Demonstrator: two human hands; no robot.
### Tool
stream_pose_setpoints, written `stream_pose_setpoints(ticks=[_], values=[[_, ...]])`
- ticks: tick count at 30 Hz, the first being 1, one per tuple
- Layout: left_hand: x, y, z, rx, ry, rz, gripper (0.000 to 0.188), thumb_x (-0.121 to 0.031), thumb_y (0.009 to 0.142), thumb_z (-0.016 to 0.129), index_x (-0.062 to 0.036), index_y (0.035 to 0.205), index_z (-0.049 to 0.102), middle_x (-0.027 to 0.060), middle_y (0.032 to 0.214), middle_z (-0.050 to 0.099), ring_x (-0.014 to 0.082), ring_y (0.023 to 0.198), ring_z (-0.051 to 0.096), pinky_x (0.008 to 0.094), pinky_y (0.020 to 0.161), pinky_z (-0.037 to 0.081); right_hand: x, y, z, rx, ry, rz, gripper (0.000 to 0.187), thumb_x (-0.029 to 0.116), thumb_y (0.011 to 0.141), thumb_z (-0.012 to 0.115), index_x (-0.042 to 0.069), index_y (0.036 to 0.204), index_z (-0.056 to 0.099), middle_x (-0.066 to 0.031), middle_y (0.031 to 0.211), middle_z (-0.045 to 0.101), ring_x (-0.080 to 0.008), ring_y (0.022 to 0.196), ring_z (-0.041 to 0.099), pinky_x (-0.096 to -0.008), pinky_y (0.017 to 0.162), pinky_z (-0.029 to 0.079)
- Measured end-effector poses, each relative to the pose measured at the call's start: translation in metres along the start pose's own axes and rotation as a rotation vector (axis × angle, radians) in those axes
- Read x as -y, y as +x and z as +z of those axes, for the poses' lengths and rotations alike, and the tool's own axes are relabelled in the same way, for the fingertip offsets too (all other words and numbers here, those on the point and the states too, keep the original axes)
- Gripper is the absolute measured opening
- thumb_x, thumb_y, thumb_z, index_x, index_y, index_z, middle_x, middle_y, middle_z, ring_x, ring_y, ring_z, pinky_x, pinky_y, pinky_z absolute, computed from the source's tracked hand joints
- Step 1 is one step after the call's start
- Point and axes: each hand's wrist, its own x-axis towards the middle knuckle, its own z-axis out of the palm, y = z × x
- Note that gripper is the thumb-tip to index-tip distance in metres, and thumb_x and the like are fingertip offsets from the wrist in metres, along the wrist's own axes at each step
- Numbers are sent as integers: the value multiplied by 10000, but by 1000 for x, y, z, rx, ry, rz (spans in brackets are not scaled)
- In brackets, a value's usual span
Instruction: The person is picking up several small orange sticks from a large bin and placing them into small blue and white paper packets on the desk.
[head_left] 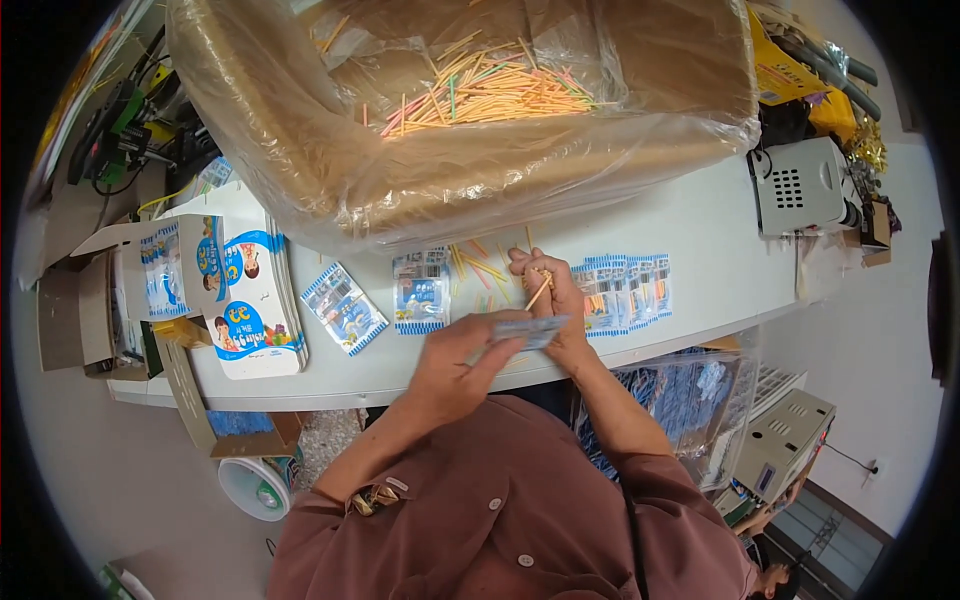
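My left hand (455, 365) pinches a small blue-and-white plastic packet (538, 328) in front of my chest. Close against it, my right hand (562, 305) is closed round a bundle of thin pale sticks (541, 288), and one stick juts out toward the packet. More loose sticks (478, 268), yellow, pink and green, lie on the white table just left of my right hand. Two flat packets (422, 290) lie left of them. To the right of my right hand, several packets with sticks showing inside (628, 294) overlap in a row.
A large carton lined with clear plastic (450, 180) stands at the back, with a heap of sticks (490, 90) inside. Printed white-and-blue cartons (258, 345) lie at the left, one holding packets. A grey machine (803, 187) is at the far right. Below the table stand a bin (250, 488) and a bag of packets (690, 390).
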Motion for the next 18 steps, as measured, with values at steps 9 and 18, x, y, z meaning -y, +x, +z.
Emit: stream_pose_setpoints(ticks=[9, 18], values=[[40, 14, 23, 69, -173, -89, 165, -59, 940, 628, 6, 1089, 657, 80, 1026, 700, 148, 848, 642, 266, 778, 506, -2, -5, -7, 27, 425, 158, 154, 173, 1025, 512, 43, 1107, 499, -114, 1070, 660, -265, 1174, 604, -416, 1099, 393], [37, 23, 21, -66, -610, -181, 198, -43, 964, 604, 16, 1152, 623, 25, 983, 683, 52, 848, 584, 220, 731, 486, 34, 2, -19, -186, 1201, 596, 166, 211, 1027, 511, 70, 1113, 508, -80, 1066, 632, -161, 992, 623, -327, 887, 523]])
